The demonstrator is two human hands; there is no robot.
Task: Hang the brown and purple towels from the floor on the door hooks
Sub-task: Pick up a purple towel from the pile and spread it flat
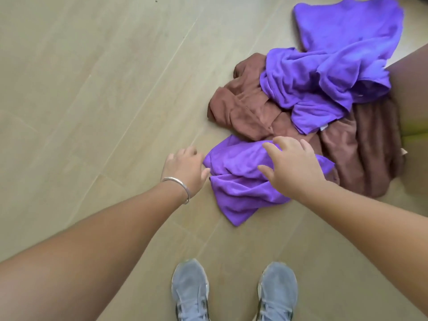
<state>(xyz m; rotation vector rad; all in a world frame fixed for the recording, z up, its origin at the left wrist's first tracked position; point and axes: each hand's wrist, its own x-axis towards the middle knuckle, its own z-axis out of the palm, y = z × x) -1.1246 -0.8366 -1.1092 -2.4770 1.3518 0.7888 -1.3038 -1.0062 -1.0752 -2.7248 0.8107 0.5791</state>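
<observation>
Both hands are reaching, the left hand (pixel 185 165) seemingly pinching the near purple towel (pixel 238 181), the right hand (pixel 294 165) spread wide above; one-corner lifting is risking it slipping free.

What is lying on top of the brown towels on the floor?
A crumpled purple towel lies over the brown towels, hiding their upper right part. How many brown towels there are, and whether anything lies beneath them, cannot be seen.

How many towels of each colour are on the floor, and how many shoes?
Purple towels: 3, near, middle, far
Brown towels: 2, left, right, though the pile may hide more
Grey shoes: 2, left, right
Total: 7
</observation>
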